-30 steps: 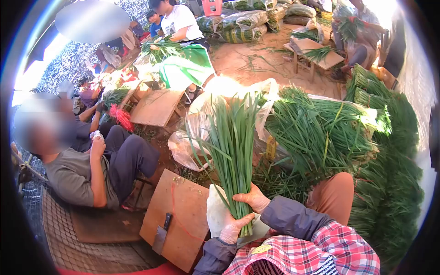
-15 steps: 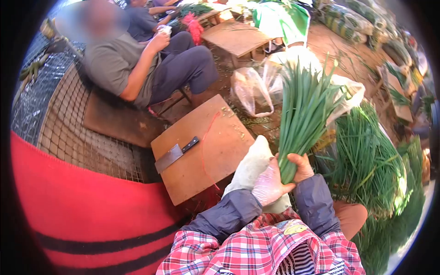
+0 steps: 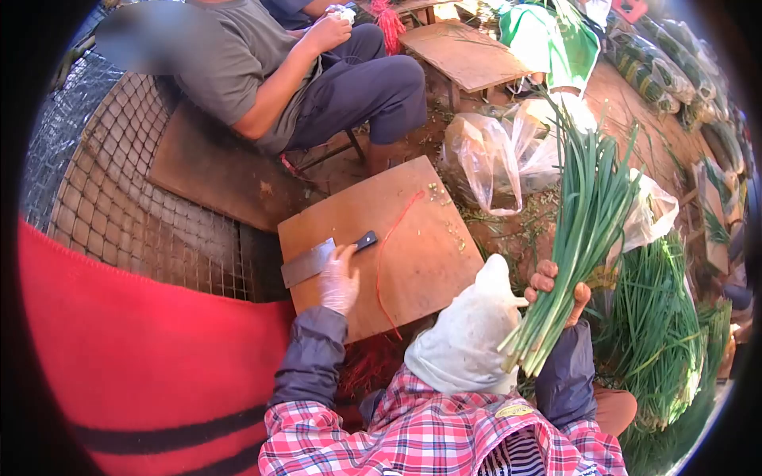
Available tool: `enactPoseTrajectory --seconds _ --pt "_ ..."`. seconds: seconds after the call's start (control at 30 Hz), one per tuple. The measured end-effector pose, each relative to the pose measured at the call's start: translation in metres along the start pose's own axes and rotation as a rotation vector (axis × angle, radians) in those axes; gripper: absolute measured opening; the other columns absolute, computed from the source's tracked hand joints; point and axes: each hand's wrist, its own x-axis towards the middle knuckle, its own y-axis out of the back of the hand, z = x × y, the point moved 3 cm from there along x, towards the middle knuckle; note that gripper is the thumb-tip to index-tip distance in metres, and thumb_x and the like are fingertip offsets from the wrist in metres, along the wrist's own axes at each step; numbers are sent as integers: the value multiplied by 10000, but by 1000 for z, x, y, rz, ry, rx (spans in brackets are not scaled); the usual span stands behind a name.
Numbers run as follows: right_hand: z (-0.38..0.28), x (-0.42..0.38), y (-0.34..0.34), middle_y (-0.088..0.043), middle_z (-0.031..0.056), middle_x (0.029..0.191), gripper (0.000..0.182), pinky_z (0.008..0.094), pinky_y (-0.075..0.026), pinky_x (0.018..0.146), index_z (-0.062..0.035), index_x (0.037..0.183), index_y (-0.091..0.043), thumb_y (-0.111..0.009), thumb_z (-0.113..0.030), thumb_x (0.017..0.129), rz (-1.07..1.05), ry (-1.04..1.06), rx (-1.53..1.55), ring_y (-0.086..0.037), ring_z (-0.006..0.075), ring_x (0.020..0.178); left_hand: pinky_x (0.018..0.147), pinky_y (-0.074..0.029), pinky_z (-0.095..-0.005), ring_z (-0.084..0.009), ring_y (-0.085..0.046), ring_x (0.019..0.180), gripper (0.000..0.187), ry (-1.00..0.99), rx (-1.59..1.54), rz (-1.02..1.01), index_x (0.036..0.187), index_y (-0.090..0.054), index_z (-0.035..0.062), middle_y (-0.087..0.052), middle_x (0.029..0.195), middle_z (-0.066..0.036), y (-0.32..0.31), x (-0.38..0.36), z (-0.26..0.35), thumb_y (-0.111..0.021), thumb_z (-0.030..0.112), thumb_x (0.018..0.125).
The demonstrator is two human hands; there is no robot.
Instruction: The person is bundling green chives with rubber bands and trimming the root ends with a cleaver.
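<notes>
From the head view, the gloved left hand (image 3: 340, 282) is resting open-fingered on the cleaver (image 3: 321, 259) lying on the wooden board (image 3: 421, 254), while the right hand (image 3: 558, 289) is gripping a green onion bunch (image 3: 583, 222) upright beside it.

Our left hand (image 3: 340, 283) rests on the cleaver (image 3: 321, 259), which lies at the left edge of the surface (image 3: 413, 262). A string (image 3: 386, 262) runs across the surface to its right. Our right hand (image 3: 558, 289) holds the bunch of stalks (image 3: 583, 230) upright, right of the surface. Behind the surface lies a plastic bag (image 3: 492, 159); a seated person (image 3: 294, 71) is beyond, to the left.
</notes>
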Motion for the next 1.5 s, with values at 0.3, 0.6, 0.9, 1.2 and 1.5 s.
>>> enactPoseTrajectory --seconds 0.3,0.6,0.9,1.2,1.5 --pt "-3 8 5 -451 63 1045 923 465 -450 854 -188 1458 -53 -640 -210 747 -144 -20 52 -519 195 928 863 -455 -411 -326 -556 1024 441 165 152 -277 1163 -568 100 -586 1082 -144 -54 80 -55 -666 160 737" --pt "-17 11 13 -469 65 978 639 481 -467 818 -8 1211 -403 -714 -202 687 -99 -152 -20 -544 207 897 794 -475 -448 -364 -568 955 400 155 72 -31 1074 -556 36 -579 1018 -187 -77 111 -9 -677 248 758" --pt "-13 45 -15 -505 53 844 475 443 -486 742 30 910 -514 -784 -241 628 -38 -508 -305 -579 207 803 670 -491 -417 -323 -626 735 181 308 43 -211 868 -617 90 -642 763 -124 -103 26 17 -670 216 748" --pt "0 154 -32 -579 125 1124 744 404 -476 830 -27 1257 -461 -784 -75 589 44 -601 -957 -575 249 984 701 -494 -449 -348 -621 794 243 419 -202 -264 883 -589 59 -634 821 -157 -114 23 69 -683 220 728" --pt "158 189 85 -589 120 1119 1036 426 -458 817 -262 1422 -261 -808 -228 544 -759 -779 -2756 -584 308 1016 622 -494 -438 -333 -617 681 213 293 -63 -275 848 -601 95 -620 743 -120 -117 -1 77 -669 265 738"
